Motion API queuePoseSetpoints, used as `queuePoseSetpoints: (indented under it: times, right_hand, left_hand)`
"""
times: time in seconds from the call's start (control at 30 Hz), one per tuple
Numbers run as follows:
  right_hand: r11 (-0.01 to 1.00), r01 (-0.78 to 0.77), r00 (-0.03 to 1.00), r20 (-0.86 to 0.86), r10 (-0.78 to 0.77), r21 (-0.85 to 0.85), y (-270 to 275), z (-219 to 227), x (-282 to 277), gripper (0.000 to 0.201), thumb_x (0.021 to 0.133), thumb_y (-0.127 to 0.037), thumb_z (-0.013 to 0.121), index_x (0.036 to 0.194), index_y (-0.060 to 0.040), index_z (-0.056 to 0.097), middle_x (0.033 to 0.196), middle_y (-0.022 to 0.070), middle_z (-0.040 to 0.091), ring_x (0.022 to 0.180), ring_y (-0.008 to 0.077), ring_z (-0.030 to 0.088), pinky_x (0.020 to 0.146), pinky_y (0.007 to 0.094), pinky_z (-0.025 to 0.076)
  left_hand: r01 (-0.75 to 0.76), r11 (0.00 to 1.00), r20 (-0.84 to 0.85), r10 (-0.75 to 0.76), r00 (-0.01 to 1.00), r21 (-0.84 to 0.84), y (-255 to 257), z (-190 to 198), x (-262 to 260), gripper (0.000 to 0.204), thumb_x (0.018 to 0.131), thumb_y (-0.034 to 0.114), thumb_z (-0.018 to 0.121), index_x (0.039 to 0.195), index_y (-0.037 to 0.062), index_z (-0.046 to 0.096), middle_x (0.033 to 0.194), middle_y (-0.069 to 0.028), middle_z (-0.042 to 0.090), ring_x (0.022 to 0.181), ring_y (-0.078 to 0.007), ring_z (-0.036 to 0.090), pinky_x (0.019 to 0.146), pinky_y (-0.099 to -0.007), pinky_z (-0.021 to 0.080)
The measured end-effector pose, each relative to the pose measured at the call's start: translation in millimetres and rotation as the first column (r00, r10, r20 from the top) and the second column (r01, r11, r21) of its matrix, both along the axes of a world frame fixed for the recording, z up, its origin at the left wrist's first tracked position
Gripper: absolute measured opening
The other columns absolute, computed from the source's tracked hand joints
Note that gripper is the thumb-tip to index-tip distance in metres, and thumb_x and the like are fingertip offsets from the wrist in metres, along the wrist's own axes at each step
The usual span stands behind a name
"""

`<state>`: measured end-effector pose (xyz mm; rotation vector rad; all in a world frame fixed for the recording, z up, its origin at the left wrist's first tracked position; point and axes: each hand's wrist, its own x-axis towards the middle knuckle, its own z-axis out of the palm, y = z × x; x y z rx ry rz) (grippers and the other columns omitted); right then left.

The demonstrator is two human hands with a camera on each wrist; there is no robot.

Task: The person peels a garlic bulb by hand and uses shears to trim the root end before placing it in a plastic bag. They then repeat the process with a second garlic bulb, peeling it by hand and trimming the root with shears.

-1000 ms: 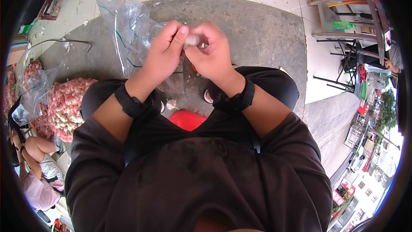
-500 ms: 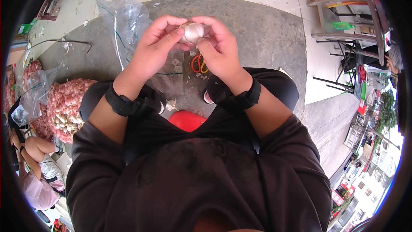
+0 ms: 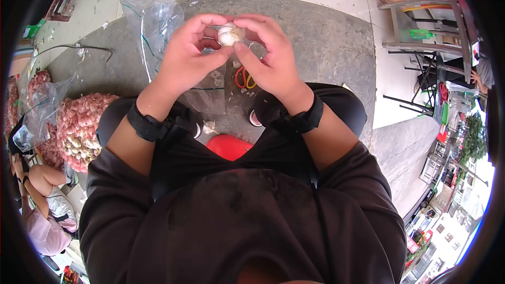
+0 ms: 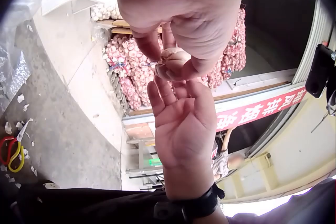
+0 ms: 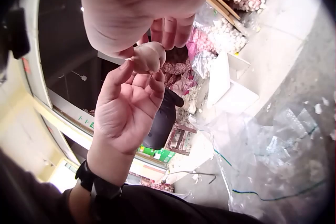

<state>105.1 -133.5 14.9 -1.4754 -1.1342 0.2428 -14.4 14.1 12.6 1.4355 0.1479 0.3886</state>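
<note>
A whitish garlic bulb (image 3: 229,34) is held between both hands above the floor, in front of the knees. The left hand (image 3: 192,52) pinches it from the left with thumb and fingertips; the right hand (image 3: 271,55) grips its right side the same way. In the left wrist view the bulb (image 4: 173,63) sits between the near left hand (image 4: 184,14) and the right hand (image 4: 184,124) beyond. The right wrist view shows the bulb (image 5: 148,57) under the right hand (image 5: 142,8), with the left hand's (image 5: 126,113) fingertips touching it.
Red-and-yellow scissors (image 3: 245,78) lie on the concrete floor among peel scraps. Clear plastic bags (image 3: 158,18) spread at the left. Net sacks of garlic (image 3: 81,131) stand beside the left knee. A red object (image 3: 230,147) is between the feet; another person (image 3: 47,215) sits far left.
Since one second ago the hands have risen slightly and spread, exposing the bulb and the scissors. Over the last half second the bulb has turned and shifted a little up and left.
</note>
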Motion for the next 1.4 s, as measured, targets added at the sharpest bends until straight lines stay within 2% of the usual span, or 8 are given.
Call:
queuePoseSetpoints:
  times: [0.13, 0.27, 0.43, 0.63, 0.83, 1.13, 1.33, 1.4]
  right_hand:
    - [1.000, 0.001, 0.995, -0.104, 0.000, 0.009, -1.3, 2.2, -0.5, 0.033, 0.085, -0.002, 0.068, 0.117, -0.0016, 0.062, 0.111, 0.0144, 0.063, 0.090, 0.0233, 0.067, 0.078, 0.0313, 0.057]
    - [1.000, -0.002, 1.000, -0.026, 0.001, -0.030, -5.0, 14.4, -1.1, 0.030, 0.085, -0.001, 0.067, 0.115, -0.0006, 0.063, 0.106, 0.0147, 0.066, 0.083, 0.0221, 0.070, 0.072, 0.0303, 0.059]
    - [0.996, 0.083, 0.985, 0.154, -0.080, -0.013, -5.0, 9.3, 1.8, 0.024, 0.082, 0.001, 0.068, 0.106, -0.0017, 0.067, 0.092, 0.0128, 0.071, 0.077, 0.0207, 0.071, 0.067, 0.0284, 0.058]
    - [0.990, 0.125, 0.989, -0.069, -0.129, -0.062, -5.1, 7.4, -0.1, 0.014, 0.078, 0.001, 0.070, 0.092, -0.0031, 0.070, 0.086, 0.0118, 0.071, 0.071, 0.0222, 0.070, 0.062, 0.0294, 0.055]
    - [0.982, 0.185, 0.982, 0.052, -0.183, -0.024, -3.5, 3.4, 0.3, 0.012, 0.074, 0.001, 0.072, 0.085, -0.0037, 0.068, 0.078, 0.0103, 0.069, 0.070, 0.0216, 0.070, 0.061, 0.0287, 0.056]
    - [0.980, 0.154, 0.934, -0.305, -0.186, -0.124, -5.6, 2.5, -9.3, 0.006, 0.077, 0.002, 0.069, 0.081, -0.0012, 0.066, 0.076, 0.0057, 0.069, 0.064, 0.0097, 0.065, 0.058, 0.0241, 0.052]
    - [0.988, 0.101, 0.753, -0.641, -0.150, -0.113, -4.0, 0.1, -13.5, 0.003, 0.081, 0.002, 0.068, 0.083, -0.0001, 0.065, 0.076, 0.0022, 0.067, 0.069, 0.0057, 0.062, 0.061, 0.0208, 0.050]
    - [0.988, 0.090, 0.797, -0.586, -0.145, -0.122, -4.1, -1.5, -10.7, 0.005, 0.082, 0.001, 0.067, 0.086, -0.0003, 0.065, 0.077, 0.0024, 0.067, 0.070, 0.0055, 0.062, 0.062, 0.0207, 0.050]
  left_hand:
    - [-0.015, 1.000, -0.057, 0.016, 0.998, 0.020, 4.6, -0.8, 0.0, 0.044, 0.080, -0.001, 0.076, 0.120, 0.0029, 0.058, 0.102, -0.0030, 0.065, 0.087, -0.0079, 0.061, 0.074, -0.0222, 0.052]
    - [-0.002, 0.994, -0.040, -0.002, 0.999, -0.109, 3.5, 3.4, 1.0, 0.045, 0.080, 0.000, 0.078, 0.120, 0.0023, 0.059, 0.091, -0.0017, 0.065, 0.080, -0.0064, 0.060, 0.071, -0.0213, 0.052]
    - [-0.003, 0.994, -0.053, -0.003, 0.999, -0.107, 1.9, 1.4, 1.1, 0.042, 0.080, -0.002, 0.077, 0.118, 0.0020, 0.061, 0.090, -0.0010, 0.064, 0.080, -0.0063, 0.060, 0.071, -0.0212, 0.051]
    - [0.009, 0.996, -0.030, -0.012, 0.999, -0.084, 0.5, 0.0, 1.6, 0.041, 0.079, -0.001, 0.078, 0.117, 0.0023, 0.061, 0.089, -0.0001, 0.063, 0.079, -0.0060, 0.059, 0.071, -0.0218, 0.051]
    - [0.052, 0.997, -0.026, -0.053, 0.998, -0.051, -1.9, 0.8, 2.6, 0.038, 0.080, 0.000, 0.078, 0.114, 0.0028, 0.061, 0.089, 0.0006, 0.063, 0.079, -0.0057, 0.057, 0.070, -0.0217, 0.051]
    - [0.104, 0.981, -0.073, -0.118, 0.990, -0.167, -4.2, 1.1, 2.5, 0.037, 0.084, -0.001, 0.073, 0.117, 0.0039, 0.056, 0.098, -0.0011, 0.062, 0.085, -0.0058, 0.057, 0.072, -0.0212, 0.050]
    - [0.117, 0.967, -0.076, -0.138, 0.988, -0.227, -7.4, -5.5, 1.3, 0.033, 0.087, 0.000, 0.070, 0.117, 0.0043, 0.055, 0.103, -0.0011, 0.061, 0.089, -0.0064, 0.058, 0.074, -0.0212, 0.049]
    - [0.114, 0.966, -0.080, -0.136, 0.987, -0.232, -6.3, -5.4, 1.4, 0.031, 0.089, 0.004, 0.068, 0.117, 0.0043, 0.056, 0.104, -0.0013, 0.061, 0.089, -0.0074, 0.058, 0.074, -0.0222, 0.049]
